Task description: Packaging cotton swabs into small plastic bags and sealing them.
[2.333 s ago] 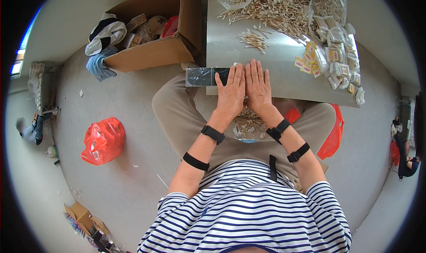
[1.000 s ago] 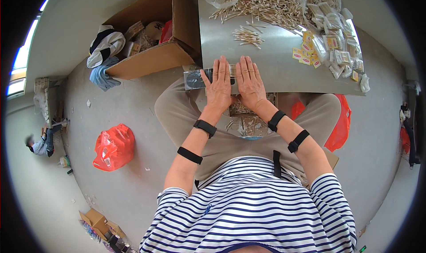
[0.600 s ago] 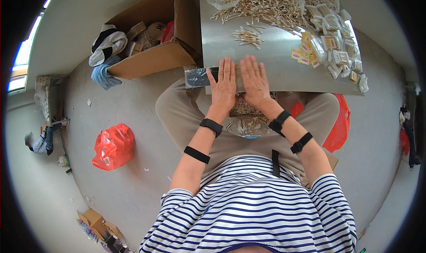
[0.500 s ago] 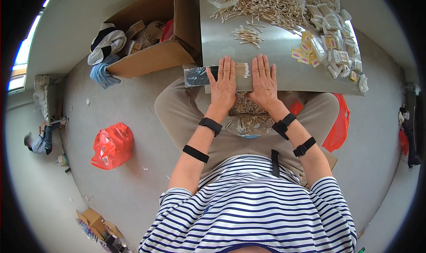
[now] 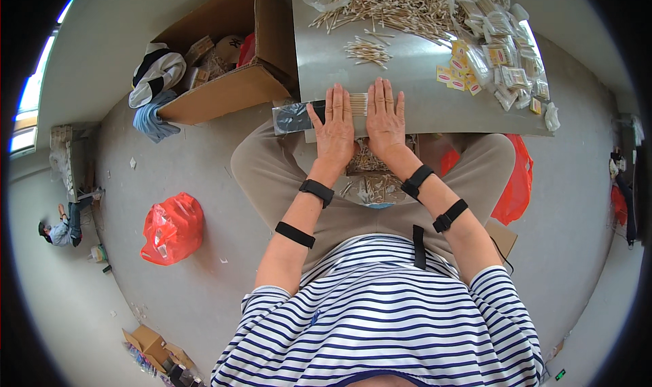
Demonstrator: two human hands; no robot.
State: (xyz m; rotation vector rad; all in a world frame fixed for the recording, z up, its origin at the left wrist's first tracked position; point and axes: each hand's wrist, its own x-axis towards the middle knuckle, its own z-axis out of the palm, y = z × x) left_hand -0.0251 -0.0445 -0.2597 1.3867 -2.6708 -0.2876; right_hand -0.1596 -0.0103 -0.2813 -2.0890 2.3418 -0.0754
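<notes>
On the metal tabletop [image 5: 421, 108], a row of cotton swabs [image 5: 359, 104] lies side by side between my two hands. My left hand [image 5: 336, 132] lies flat with its fingers stretched out, over the swabs' left part and the edge of a dark strip in clear plastic [image 5: 292, 118]. My right hand [image 5: 386, 123] is flat too, its fingers straight and close to the right ends of the row. A small loose bunch of swabs [image 5: 367, 52] sits just beyond my fingertips. What lies under my palms is hidden.
A big heap of swabs [image 5: 394, 3] covers the far tabletop. Clear packs of swabs [image 5: 516, 79] and yellow-white cards [image 5: 459, 67] are at the right. An open cardboard box [image 5: 224, 96] stands at the left, and a red plastic bag [image 5: 173, 229] lies on the floor.
My right hand has moved left toward my left hand, narrowing the gap over the swab row. The whole view has shifted slightly.
</notes>
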